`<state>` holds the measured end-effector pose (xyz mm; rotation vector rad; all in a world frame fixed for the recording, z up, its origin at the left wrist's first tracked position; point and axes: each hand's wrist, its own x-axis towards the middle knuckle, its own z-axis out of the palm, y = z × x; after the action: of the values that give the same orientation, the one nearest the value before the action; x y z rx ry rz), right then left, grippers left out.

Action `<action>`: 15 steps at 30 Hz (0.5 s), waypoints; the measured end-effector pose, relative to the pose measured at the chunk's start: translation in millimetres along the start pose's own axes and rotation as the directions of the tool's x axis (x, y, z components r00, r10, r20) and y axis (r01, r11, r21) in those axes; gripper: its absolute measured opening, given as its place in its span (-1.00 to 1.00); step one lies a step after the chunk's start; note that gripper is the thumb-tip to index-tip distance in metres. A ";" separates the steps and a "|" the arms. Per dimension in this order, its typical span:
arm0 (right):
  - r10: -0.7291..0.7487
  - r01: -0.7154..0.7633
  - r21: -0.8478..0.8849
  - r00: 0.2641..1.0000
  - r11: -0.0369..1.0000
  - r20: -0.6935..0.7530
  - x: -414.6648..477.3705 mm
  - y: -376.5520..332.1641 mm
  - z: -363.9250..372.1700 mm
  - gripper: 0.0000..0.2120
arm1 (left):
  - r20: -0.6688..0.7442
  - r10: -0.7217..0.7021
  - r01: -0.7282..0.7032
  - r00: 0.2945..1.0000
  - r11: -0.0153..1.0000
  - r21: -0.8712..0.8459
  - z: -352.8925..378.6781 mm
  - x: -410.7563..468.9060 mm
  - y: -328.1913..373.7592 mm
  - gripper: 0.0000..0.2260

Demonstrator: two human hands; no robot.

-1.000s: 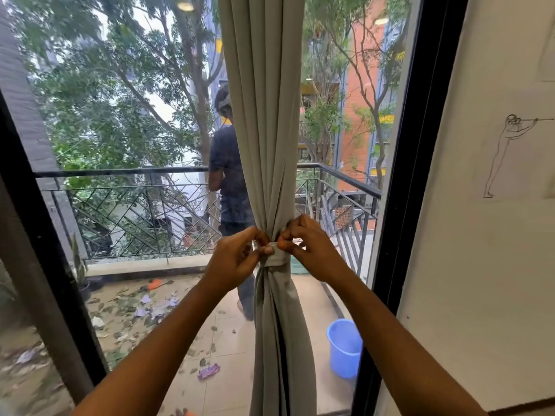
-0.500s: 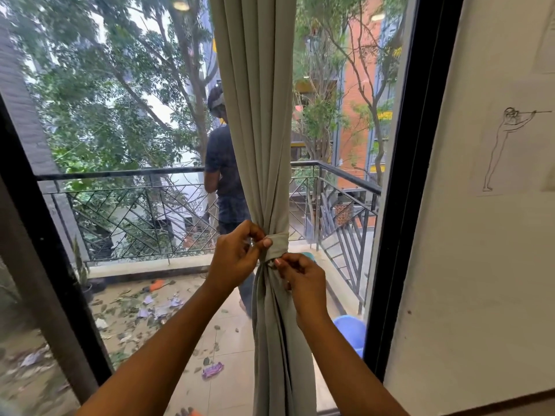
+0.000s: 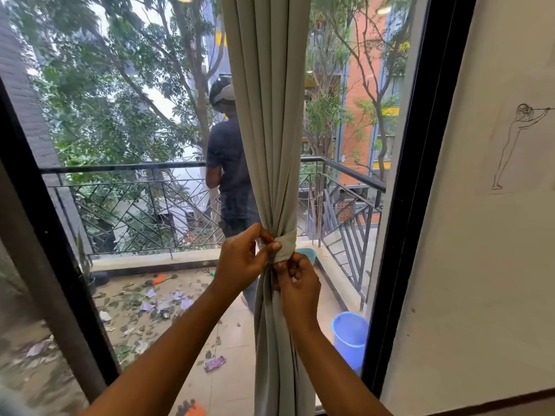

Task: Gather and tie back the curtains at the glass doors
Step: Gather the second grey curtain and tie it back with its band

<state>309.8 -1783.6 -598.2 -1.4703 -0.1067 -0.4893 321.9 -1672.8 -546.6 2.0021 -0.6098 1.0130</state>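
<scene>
A pale grey curtain hangs gathered into a narrow bundle in front of the glass door. A tie-back band of the same cloth wraps the bundle at waist height. My left hand pinches the band's left side with thumb and fingers. My right hand sits just below the band on the right, fingertips gripping its lower edge against the curtain folds.
The black door frame stands right of the curtain, then a white wall with a pencil sketch. Beyond the glass a person stands on the balcony by a metal railing. A blue bucket and leaf litter lie on the tiles.
My right hand has dropped from level with the band to just under it. My left hand stays pinched on the band. The view has come closer to the curtain.
</scene>
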 end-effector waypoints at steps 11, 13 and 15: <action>-0.016 0.054 -0.289 0.991 0.956 0.131 -0.3 1.6 -15.0 -0.87 | -0.057 0.002 -0.002 0.998 1.000 -0.003 5.9 -1.6 -22.4 -0.84; -0.076 0.184 -0.500 0.971 0.846 0.228 16.9 -14.9 -20.4 -0.80 | 0.031 -0.034 0.036 0.999 0.997 -0.068 4.2 7.5 -24.3 -0.85; -0.161 0.318 -0.560 0.936 0.765 0.313 27.1 -20.4 -23.9 -0.72 | 0.052 -0.058 0.061 0.997 0.995 -0.076 5.1 10.9 -28.0 -0.84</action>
<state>321.0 -1814.0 -572.2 -2.1708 -0.3721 -0.5778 349.9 -1661.8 -551.7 1.9703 -0.6038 0.8925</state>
